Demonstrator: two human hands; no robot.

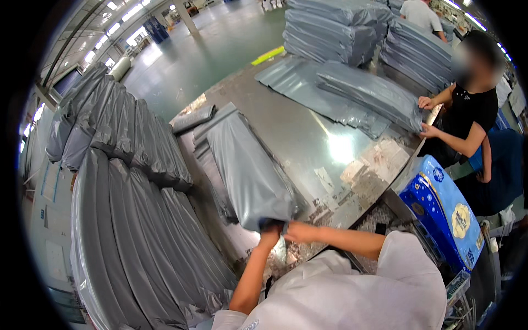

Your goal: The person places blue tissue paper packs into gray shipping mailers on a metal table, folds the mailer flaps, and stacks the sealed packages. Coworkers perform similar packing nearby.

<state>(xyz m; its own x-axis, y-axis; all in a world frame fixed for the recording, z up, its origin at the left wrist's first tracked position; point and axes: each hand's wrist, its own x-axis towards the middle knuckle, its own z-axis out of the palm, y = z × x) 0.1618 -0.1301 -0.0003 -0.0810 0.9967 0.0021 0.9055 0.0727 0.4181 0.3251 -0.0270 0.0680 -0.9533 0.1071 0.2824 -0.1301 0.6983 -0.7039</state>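
Note:
A long, filled grey plastic bag (245, 165) lies on the metal-topped table, its near end gathered and showing a dark opening. My left hand (269, 237) is closed on that near end, from below the opening. Just to its right, my right hand (298, 232) has its fingers pinched at the bag's edge; it is slightly blurred, and its fingertips are partly hidden. Under the bag's left side are more flat grey plastic bags (217, 190). A rolled grey bundle (193, 119) rests beyond them.
Tall stacks of filled grey bags (132, 220) stand at my left. Across the table (291, 132), a co-worker (476, 110) holds the end of another grey bag (368, 93). A blue package (448, 214) stands at the right. More stacked bags (335, 33) are at the back.

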